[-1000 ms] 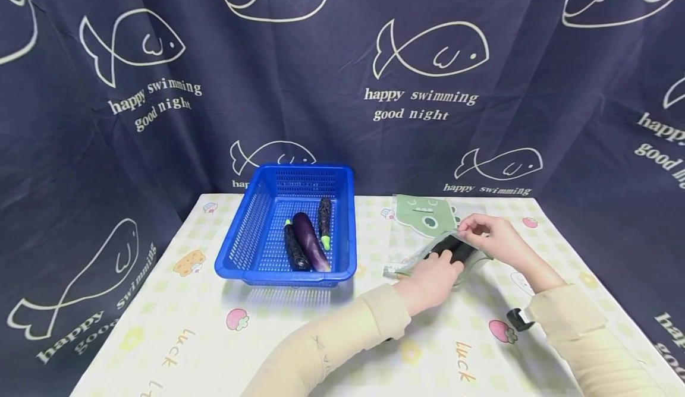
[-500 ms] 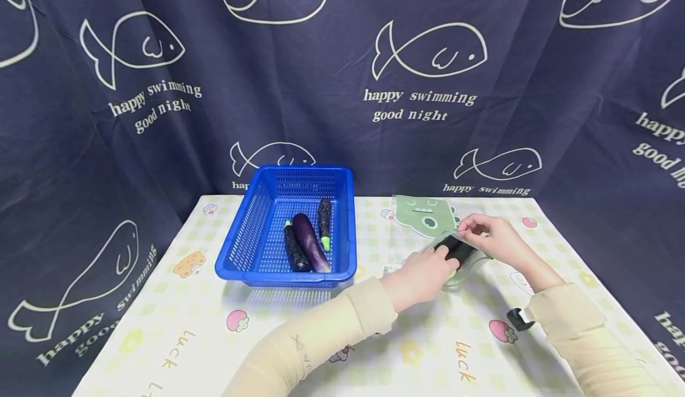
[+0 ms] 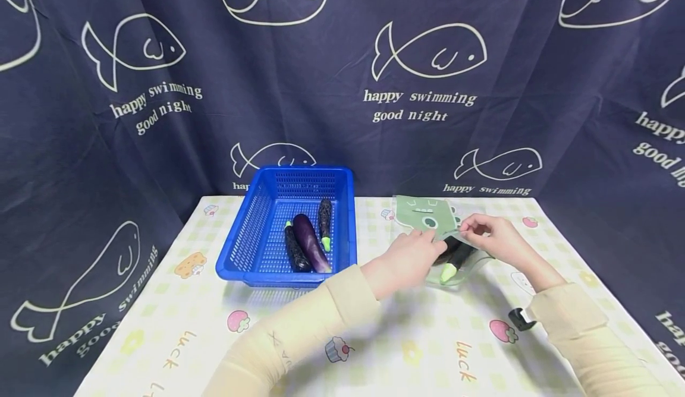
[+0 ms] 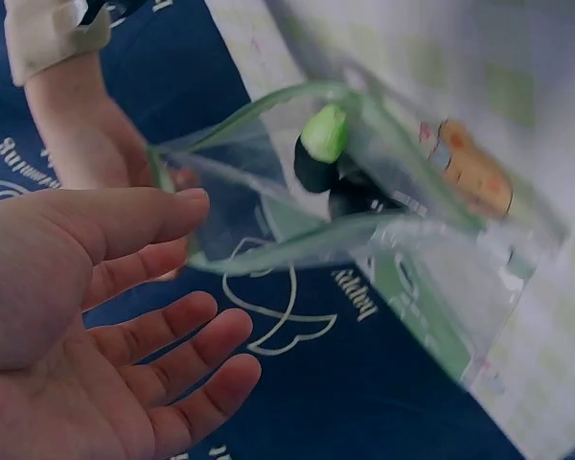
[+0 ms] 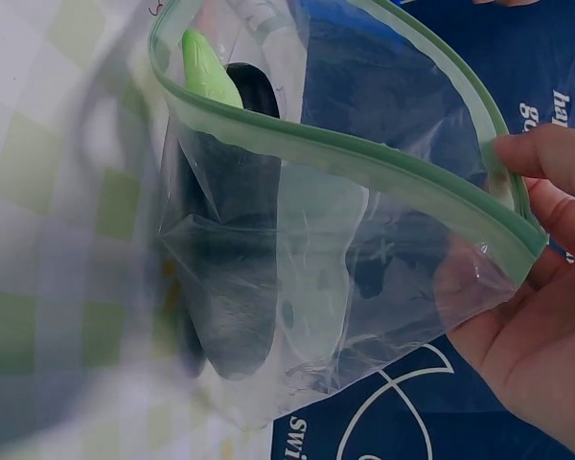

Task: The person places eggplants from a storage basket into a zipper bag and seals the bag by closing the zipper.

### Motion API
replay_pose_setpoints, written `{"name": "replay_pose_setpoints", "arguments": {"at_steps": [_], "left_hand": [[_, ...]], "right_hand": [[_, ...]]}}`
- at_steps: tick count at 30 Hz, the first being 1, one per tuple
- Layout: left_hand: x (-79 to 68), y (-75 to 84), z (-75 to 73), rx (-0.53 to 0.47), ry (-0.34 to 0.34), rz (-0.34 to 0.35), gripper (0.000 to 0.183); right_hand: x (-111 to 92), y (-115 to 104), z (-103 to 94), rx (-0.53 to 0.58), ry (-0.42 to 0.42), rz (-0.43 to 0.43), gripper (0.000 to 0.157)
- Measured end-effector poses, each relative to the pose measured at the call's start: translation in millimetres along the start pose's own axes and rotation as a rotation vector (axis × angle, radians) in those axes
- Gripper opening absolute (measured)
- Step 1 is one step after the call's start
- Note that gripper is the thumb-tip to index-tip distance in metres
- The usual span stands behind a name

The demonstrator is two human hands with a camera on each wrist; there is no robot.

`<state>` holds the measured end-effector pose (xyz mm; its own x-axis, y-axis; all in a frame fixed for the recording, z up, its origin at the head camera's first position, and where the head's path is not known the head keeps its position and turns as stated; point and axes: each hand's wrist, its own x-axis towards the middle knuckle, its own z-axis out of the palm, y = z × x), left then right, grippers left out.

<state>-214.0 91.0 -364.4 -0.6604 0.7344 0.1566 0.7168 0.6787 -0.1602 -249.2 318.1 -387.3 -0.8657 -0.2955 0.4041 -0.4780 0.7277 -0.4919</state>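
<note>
My right hand (image 3: 495, 239) pinches a corner of a clear zip bag (image 5: 335, 144) with a green rim, holding its mouth open. Inside lie a dark eggplant (image 5: 235, 307) with a bright green stem end (image 4: 325, 134) and at least one more dark shape, partly hidden by the plastic. My left hand (image 4: 115, 326) is by the bag's mouth, fingers loosely spread and nothing held. Its thumb overlaps the bag's edge in the left wrist view; contact is unclear. A green cartoon print (image 3: 425, 213) shows behind the hands; I cannot tell if it belongs to this bag.
A blue perforated basket (image 3: 227, 260) stands left of the bag, holding a glossy purple eggplant (image 3: 307, 239) and two darker ones, (image 3: 296, 248) all lying flat. The table has a patterned cloth (image 3: 176, 320). A dark blue curtain (image 3: 299, 100) hangs behind it.
My left hand has let go of the dark eggplant and drawn back left out of the bag's mouth. The eggplant stays inside, its green end now visible. My right hand keeps its pinch.
</note>
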Motion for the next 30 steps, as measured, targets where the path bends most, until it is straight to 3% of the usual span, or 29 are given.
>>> {"name": "replay_pose_setpoints", "arguments": {"at_steps": [7, 19, 30], "left_hand": [[-6.1, -16.2, -14.9, -0.015, 0.016, 0.023, 0.039], [-24.1, -43.6, -36.8, -0.062, -0.039, 0.000, 0.051], [-43.1, -67.1, -47.7, -0.032, -0.001, 0.008, 0.052]], "right_hand": [[1, 0, -0.6, 0.004, -0.001, -0.001, 0.010], [0, 0, -0.4, -0.003, -0.005, -0.018, 0.011], [1, -1, 0.3, -0.014, 0.003, -0.030, 0.012]]}}
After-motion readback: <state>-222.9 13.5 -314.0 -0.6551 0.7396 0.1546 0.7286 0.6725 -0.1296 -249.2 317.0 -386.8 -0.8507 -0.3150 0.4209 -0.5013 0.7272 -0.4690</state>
